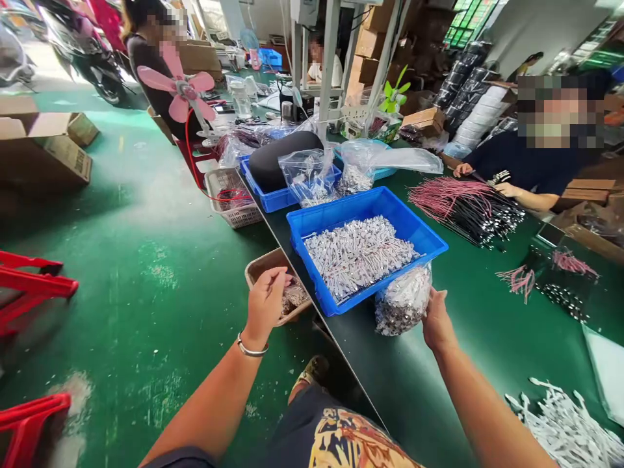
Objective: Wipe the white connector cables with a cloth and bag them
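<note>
My left hand (266, 300) is over a beige basket (254, 268) below the table edge. Its fingers are curled in together; whether anything is between them I cannot make out. On the table, my right hand (437, 323) is at the right side of a clear plastic bag (403, 302) full of small white and metallic parts, its fingers partly hidden behind the bag. The bag leans against the front right side of a blue tray (336, 303). A heap of small white connector leads (358, 253) fills much of the tray.
Behind the tray are open bags of parts (312, 185) and another blue tray (277, 200). Red-and-black wire bundles (461, 208) lie before a co-worker (531, 166). More white leads (565, 429) are at the right front. Red stools (34, 286) stand at left.
</note>
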A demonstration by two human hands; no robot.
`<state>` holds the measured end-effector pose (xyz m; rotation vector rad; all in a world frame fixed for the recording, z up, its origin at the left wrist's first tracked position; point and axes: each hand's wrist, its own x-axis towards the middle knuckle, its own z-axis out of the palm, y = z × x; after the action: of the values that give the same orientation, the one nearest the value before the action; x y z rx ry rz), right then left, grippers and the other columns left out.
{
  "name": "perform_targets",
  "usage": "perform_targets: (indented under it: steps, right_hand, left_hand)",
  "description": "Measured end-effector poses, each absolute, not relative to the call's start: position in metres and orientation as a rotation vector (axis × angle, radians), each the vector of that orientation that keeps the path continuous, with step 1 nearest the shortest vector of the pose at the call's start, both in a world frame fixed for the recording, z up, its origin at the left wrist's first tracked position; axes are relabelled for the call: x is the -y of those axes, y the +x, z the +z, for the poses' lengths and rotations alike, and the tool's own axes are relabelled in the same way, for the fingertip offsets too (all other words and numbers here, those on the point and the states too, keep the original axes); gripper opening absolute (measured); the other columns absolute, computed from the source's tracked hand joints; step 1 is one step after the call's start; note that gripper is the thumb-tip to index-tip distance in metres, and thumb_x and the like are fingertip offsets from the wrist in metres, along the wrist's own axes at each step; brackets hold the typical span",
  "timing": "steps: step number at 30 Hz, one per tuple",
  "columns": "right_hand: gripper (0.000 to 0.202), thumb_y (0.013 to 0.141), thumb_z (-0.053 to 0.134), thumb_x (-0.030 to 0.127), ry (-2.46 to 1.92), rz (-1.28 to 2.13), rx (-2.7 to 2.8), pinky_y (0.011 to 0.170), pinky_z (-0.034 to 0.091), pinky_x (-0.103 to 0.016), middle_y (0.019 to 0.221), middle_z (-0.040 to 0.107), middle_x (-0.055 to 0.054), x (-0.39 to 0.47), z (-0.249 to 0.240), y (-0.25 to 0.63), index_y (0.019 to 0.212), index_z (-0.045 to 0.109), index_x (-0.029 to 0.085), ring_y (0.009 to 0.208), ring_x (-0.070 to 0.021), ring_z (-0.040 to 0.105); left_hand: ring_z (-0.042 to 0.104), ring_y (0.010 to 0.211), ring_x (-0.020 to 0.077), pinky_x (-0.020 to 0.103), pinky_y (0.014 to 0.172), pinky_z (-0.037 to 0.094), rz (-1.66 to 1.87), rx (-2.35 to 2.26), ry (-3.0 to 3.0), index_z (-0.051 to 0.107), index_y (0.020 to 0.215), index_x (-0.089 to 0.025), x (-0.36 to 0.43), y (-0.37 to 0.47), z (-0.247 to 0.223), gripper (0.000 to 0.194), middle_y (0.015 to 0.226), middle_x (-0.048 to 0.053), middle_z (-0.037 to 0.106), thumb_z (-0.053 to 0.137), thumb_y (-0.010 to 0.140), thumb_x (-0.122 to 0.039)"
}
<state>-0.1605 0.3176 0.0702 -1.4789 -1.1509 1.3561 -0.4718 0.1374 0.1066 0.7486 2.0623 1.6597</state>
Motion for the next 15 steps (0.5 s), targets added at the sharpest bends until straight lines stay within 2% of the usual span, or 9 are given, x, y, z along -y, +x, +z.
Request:
perform_targets:
  steps: [3,6,10,13,15]
  right_hand:
    - [0.078,0.077,0.027,0.074,-1.595,1.305,1.097,0.103,0.029,-0.048,0.136,0.044,-0.011,-0.313,0.066,-0.146,0.133,0.036,0.021,0.126,-0.0264,0.039]
    - [0.079,0.077,0.029,0.073,-1.635,1.271,1.081,0.107,0.023,-0.05,0.143,0.033,-0.013,-0.297,0.065,-0.127,0.137,0.03,0.021,0.13,-0.0275,0.033]
    - [0.069,0.077,0.041,0.068,-1.572,1.353,1.129,0.102,0.035,-0.046,0.135,0.044,-0.01,-0.253,0.073,-0.085,0.13,0.04,0.024,0.123,-0.0262,0.043]
    - [0.058,0.074,0.054,0.062,-1.522,1.479,1.245,0.093,0.045,-0.042,0.127,0.053,-0.007,-0.211,0.086,-0.033,0.12,0.051,0.027,0.112,-0.0261,0.054]
    - [0.052,0.071,0.059,0.058,-1.517,1.538,1.376,0.088,0.049,-0.038,0.122,0.058,-0.006,-0.185,0.095,0.011,0.113,0.057,0.027,0.106,-0.0261,0.057]
  left_hand:
    - [0.063,0.073,0.0147,0.03,0.074,0.051,1.629,-2.209,0.467,0.059,0.101,-0.013,-0.093,-0.486,0.05,0.046,0.084,0.007,0.067,0.046,0.08,-0.051]
    - [0.062,0.064,0.0158,0.03,0.065,0.051,1.511,-2.315,0.302,0.059,0.092,-0.01,-0.049,-0.464,-0.007,0.053,0.075,0.008,0.066,0.042,0.076,-0.058]
    - [0.062,0.057,0.0169,0.028,0.054,0.049,1.222,-2.355,0.419,0.062,0.08,-0.013,-0.008,-0.372,-0.059,0.041,0.064,0.006,0.065,0.042,0.077,-0.049]
    - [0.059,0.05,0.0162,0.025,0.05,0.046,0.942,-2.371,0.65,0.061,0.062,-0.016,0.004,-0.285,-0.077,0.025,0.051,0.002,0.061,0.052,0.073,-0.037]
    - [0.06,0.052,0.0158,0.024,0.051,0.045,0.734,-2.393,0.834,0.06,0.057,-0.017,0.007,-0.234,-0.082,0.018,0.051,0.0,0.06,0.059,0.068,-0.031]
